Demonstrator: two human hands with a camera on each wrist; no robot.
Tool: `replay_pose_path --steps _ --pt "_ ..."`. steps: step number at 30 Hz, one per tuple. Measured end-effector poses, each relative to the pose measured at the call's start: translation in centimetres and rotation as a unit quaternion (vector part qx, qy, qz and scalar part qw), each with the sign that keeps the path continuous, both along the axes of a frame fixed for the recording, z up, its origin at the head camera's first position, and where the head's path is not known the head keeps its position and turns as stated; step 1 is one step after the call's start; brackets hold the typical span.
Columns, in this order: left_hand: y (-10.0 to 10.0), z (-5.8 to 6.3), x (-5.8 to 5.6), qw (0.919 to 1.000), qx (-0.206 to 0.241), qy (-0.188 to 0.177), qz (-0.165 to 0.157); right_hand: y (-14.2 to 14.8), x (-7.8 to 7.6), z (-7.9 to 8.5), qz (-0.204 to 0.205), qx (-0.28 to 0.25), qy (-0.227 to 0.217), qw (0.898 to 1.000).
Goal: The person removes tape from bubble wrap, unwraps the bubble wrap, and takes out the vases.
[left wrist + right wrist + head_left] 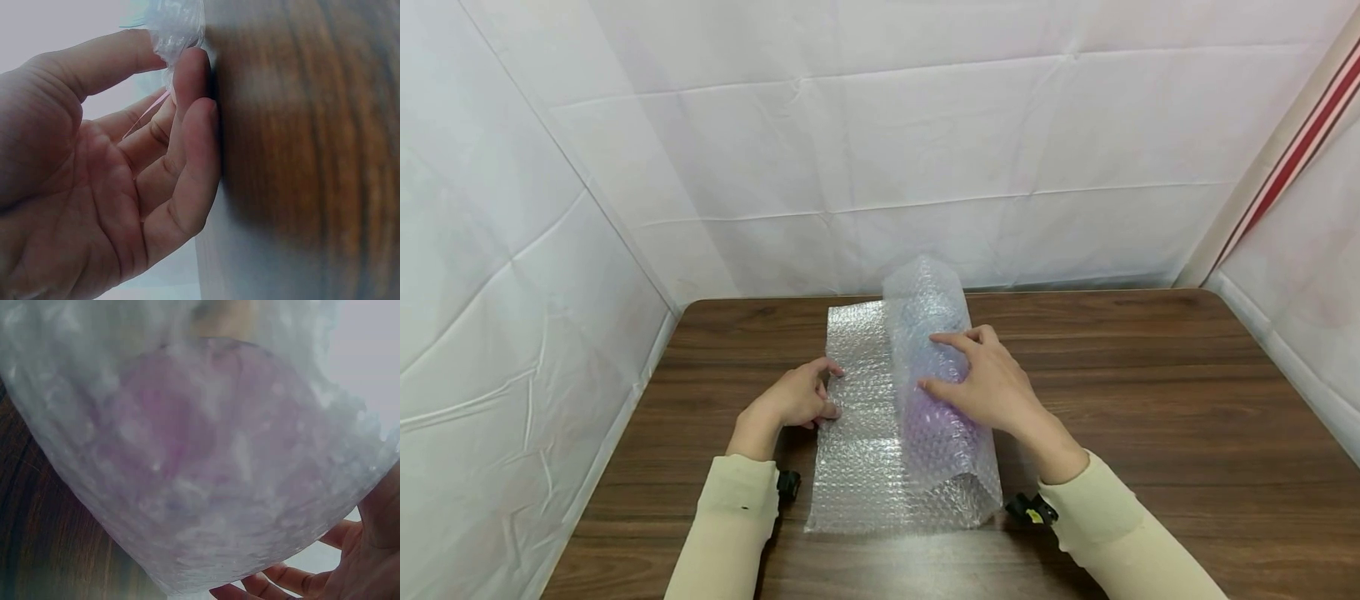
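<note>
A sheet of clear bubble wrap (859, 467) lies on the wooden table, its right part folded over a blue-to-purple object (936, 417). That object shows only blurred through the layers, with a rounded pinkish-purple end (206, 425) in the right wrist view; its kind is hidden. At the sheet's left edge, my left hand (797, 396) pinches the wrap between thumb and fingers, and the left wrist view shows the crumpled edge (178, 28) there. My right hand (992, 379) rests on the folded layer over the object, thumb and index finger spread apart.
The dark wooden table (1120, 375) extends to both sides of the wrap. White sheeting (865, 150) hangs behind its far edge and along both sides, with a red stripe (1292, 167) at the right. Small black devices (1033, 508) sit at the wrists.
</note>
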State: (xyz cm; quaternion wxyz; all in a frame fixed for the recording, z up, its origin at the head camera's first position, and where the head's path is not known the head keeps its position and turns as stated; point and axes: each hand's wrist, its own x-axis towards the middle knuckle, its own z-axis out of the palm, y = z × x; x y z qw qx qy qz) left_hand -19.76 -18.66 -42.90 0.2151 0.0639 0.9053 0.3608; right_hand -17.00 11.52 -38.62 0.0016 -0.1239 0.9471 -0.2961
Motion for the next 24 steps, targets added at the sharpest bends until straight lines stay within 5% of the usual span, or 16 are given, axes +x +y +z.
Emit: replay_pose_path --steps 24 --pt "-0.02 0.09 -0.07 1.0 0.007 -0.004 -0.003 0.68 -0.16 0.02 -0.011 -0.034 -0.012 0.999"
